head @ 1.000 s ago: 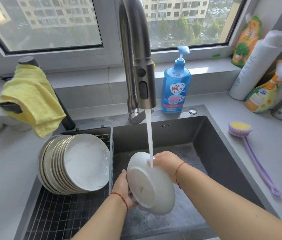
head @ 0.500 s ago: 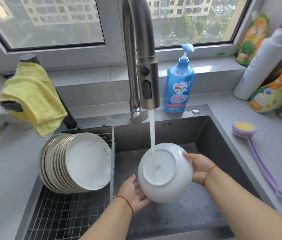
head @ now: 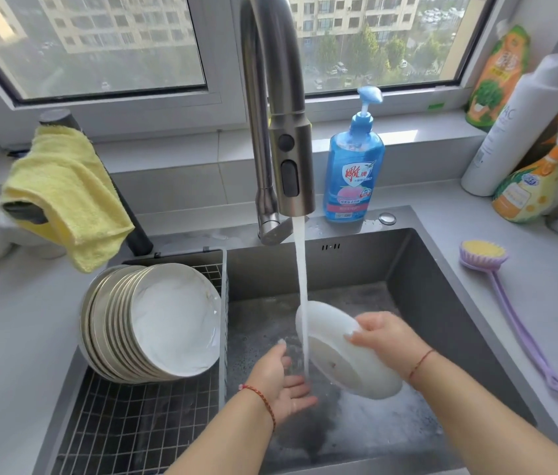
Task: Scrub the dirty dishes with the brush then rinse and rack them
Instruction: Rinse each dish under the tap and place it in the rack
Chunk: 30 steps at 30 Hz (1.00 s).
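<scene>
With my right hand (head: 385, 337) fingers curled over the white bowl's (head: 346, 354) rim at lower centre and my left hand (head: 279, 382) open, palm up under the faucet stream (head: 301, 286), I judge rotating the bowl rinses it fully before racking beside the plates (head: 154, 320).

You see your two bare arms come up from the bottom of the frame. No sleeves cover them. Your left hand (head: 282, 380) sits low in the middle of the frame, and a thin red string bracelet (head: 259, 396) goes round its wrist. Your right hand (head: 387, 339) is a bit to the right of the middle, and its wrist has a thin red string band (head: 420, 363) too. You wear no rings and no gloves. Your fingernails look short and plain.
</scene>
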Available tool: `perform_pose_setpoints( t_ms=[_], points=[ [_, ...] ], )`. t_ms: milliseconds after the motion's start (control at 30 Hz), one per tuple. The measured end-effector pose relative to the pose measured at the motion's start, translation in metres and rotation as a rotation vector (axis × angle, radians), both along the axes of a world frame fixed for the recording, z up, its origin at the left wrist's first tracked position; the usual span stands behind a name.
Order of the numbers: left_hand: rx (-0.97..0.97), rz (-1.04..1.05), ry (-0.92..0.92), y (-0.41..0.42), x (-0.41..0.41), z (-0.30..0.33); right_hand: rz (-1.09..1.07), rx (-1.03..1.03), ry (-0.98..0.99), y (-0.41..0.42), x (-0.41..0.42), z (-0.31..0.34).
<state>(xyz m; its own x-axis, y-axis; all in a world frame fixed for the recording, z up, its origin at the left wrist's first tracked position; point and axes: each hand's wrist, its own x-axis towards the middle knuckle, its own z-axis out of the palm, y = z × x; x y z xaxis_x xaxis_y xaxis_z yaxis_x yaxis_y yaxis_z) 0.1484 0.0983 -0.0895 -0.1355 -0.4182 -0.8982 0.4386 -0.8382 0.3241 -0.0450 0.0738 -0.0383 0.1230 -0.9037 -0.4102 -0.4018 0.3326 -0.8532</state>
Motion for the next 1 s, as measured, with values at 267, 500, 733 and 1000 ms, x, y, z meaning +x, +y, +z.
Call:
perform_pose_setpoints(
  t_ms=[267,500,733,1000],
  points=[
    [-0.166,0.151,0.1,-0.007,-0.001,0.018,0.544,-0.637,0.803,0.048,0.063,-0.003],
    [-0.395,0.173,-0.021,0.016,0.012,0.01,0.688,-0.264,0.279,0.054,0.072,-0.002],
    [-0.536,0.107,-0.006,0.025,0.008,0.022,0.616,-0.13,0.301,0.031,0.087,0.001],
    [-0.628,0.141,-0.07,0.021,0.016,0.015,0.705,-0.092,0.866,0.016,0.041,-0.033]
  ],
)
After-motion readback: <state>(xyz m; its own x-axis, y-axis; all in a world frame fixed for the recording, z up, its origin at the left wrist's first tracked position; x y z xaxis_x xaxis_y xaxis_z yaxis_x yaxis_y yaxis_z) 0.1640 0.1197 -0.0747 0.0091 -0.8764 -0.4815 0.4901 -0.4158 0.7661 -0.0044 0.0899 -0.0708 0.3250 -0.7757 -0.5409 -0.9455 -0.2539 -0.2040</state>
